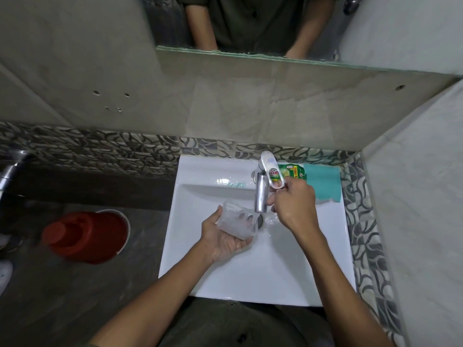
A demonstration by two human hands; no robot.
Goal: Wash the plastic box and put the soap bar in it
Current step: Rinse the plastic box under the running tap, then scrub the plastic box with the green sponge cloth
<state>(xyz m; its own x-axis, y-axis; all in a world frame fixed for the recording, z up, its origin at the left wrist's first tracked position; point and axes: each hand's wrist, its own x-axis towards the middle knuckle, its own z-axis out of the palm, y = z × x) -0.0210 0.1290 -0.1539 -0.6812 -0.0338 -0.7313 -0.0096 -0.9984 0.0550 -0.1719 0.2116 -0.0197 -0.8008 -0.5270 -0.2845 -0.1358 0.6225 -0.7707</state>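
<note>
A clear plastic box lies tilted in the palm of my left hand, with the thumb on its left wall. It sits right under the chrome faucet spout, over the drain. Water glistens on the basin beside the drain. My right hand pinches the end of the faucet lever with its fingertips. The soap bar, in a green wrapper, rests on the sink's back rim just behind the lever, touching a teal cloth.
The white sink stands against a patterned tile wall at the back and right. A red bucket is on the floor to the left. A mirror hangs above.
</note>
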